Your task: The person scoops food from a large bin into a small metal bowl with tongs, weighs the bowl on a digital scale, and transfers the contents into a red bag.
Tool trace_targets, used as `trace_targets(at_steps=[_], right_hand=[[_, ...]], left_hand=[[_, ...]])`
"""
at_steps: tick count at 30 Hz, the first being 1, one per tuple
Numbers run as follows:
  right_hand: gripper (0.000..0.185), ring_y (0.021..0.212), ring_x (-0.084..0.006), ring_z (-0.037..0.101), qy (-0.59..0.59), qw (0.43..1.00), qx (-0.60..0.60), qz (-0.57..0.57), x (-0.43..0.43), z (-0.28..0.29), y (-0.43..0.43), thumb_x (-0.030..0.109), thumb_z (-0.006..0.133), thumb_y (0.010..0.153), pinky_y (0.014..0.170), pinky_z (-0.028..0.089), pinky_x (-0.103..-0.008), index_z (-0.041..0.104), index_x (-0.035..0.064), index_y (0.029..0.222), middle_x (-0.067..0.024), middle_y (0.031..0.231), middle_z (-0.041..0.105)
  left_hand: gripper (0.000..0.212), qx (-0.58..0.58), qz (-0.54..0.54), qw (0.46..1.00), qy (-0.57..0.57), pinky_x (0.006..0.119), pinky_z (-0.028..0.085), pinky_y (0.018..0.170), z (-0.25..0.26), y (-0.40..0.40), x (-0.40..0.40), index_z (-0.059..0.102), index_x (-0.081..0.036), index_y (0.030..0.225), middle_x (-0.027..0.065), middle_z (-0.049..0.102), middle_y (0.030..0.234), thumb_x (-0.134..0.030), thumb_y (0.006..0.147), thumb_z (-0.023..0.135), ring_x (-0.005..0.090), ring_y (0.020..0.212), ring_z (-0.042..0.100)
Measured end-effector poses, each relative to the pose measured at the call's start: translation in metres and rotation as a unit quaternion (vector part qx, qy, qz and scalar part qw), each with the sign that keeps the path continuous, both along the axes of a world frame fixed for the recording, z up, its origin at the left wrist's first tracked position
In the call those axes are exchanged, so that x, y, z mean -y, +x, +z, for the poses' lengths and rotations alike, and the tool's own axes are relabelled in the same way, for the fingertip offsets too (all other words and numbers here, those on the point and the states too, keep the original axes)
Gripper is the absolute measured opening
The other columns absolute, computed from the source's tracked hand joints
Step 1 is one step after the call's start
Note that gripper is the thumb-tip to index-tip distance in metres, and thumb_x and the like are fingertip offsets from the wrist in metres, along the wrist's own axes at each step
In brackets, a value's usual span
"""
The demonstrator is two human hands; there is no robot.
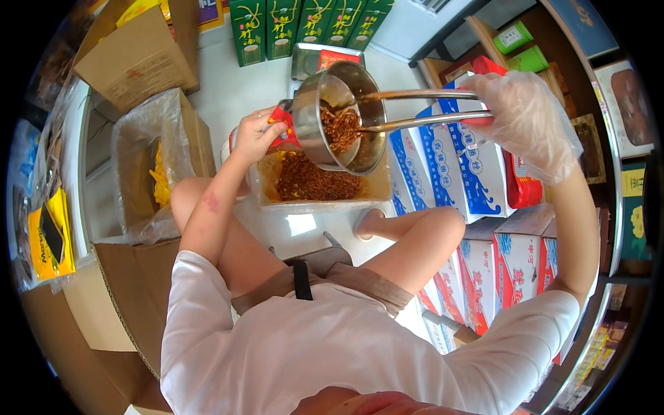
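My left hand (259,134) is bare and grips a red packet (282,129) whose top lies against a stainless steel funnel-like pot (311,119). In a clear plastic glove, my right hand (519,114) holds metal tongs (425,120) with red grips. The tongs' far ends reach into the pot, at a clump of reddish-brown shredded food (340,129). Below the pot stands a lined box (376,192) with more of the same shredded food (316,179). The packet's mouth is hidden by the pot.
Beyond the pot, a metal scale tray (306,57) holds a red packet. Green boxes (280,31) stand at the back. A plastic-lined carton (197,140) with yellow items is at left; blue-white cartons (436,166) and red-white cartons (477,270) are stacked at right.
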State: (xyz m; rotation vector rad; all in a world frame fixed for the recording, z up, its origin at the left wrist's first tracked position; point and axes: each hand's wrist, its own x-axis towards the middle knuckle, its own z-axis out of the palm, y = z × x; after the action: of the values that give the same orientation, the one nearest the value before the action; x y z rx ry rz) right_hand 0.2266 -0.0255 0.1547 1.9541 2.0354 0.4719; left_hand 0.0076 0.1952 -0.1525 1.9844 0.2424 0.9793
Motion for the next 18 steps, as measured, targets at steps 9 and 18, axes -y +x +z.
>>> trace_targets(at_steps=[9, 18], right_hand=[[0.043, 0.070, -0.0267, 0.058, 0.020, 0.999, -0.030, -0.032, 0.011, 0.006, -0.008, 0.013, 0.078, 0.058, 0.066, 0.046, -0.0352, 0.062, 0.0066, 0.098, -0.0116, 0.074, 0.061], [0.045, 0.075, -0.0285, 0.061, -0.025, 0.999, -0.027, 0.001, -0.006, -0.026, -0.015, 0.018, 0.076, 0.057, 0.067, 0.049, -0.0369, 0.059, 0.0050, 0.097, -0.0121, 0.076, 0.062]], left_hand=[[0.018, 0.047, 0.027, 0.998, -0.034, 0.031, 0.044, 0.065, 0.006, -0.021, 0.002, 0.060, 0.002, 0.082, 0.0110, 0.059, 0.075, -0.016, 0.083, 0.060, 0.0227, 0.067, 0.055], [0.011, 0.083, 0.051, 0.989, 0.114, 0.035, 0.045, 0.071, 0.017, -0.019, 0.003, 0.061, 0.003, 0.084, 0.0113, 0.061, 0.079, -0.004, 0.079, 0.054, 0.0259, 0.072, 0.058]])
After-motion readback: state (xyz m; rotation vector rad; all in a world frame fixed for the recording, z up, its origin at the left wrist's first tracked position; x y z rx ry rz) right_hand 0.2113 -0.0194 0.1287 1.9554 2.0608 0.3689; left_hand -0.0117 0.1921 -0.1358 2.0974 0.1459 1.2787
